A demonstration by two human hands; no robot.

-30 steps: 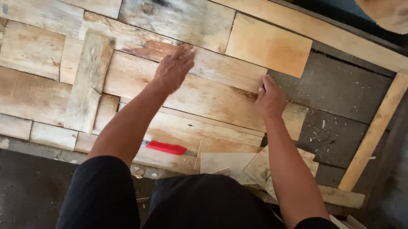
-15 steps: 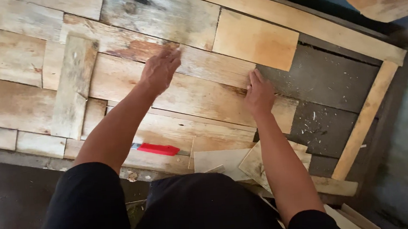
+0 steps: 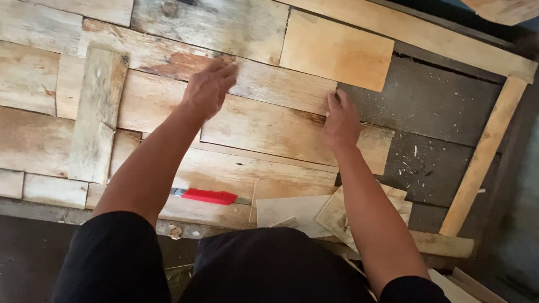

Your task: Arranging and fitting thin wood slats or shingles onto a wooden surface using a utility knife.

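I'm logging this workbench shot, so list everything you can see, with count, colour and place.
Patchwork of flat wooden boards: many, pale tan to grey, fitted side by side across the panel.
Loose weathered wooden plank: one, grey-tan, lying across the boards at left.
Pale wooden frame strips: two visible, light tan, top and right edges.
Dark grey backing panel: one, uncovered at right.
Red-handled flat tool: one, near edge.
Thin plywood offcuts: several, pale, near edge.
Left hand: flat on boards.
Right hand: on a board's end.
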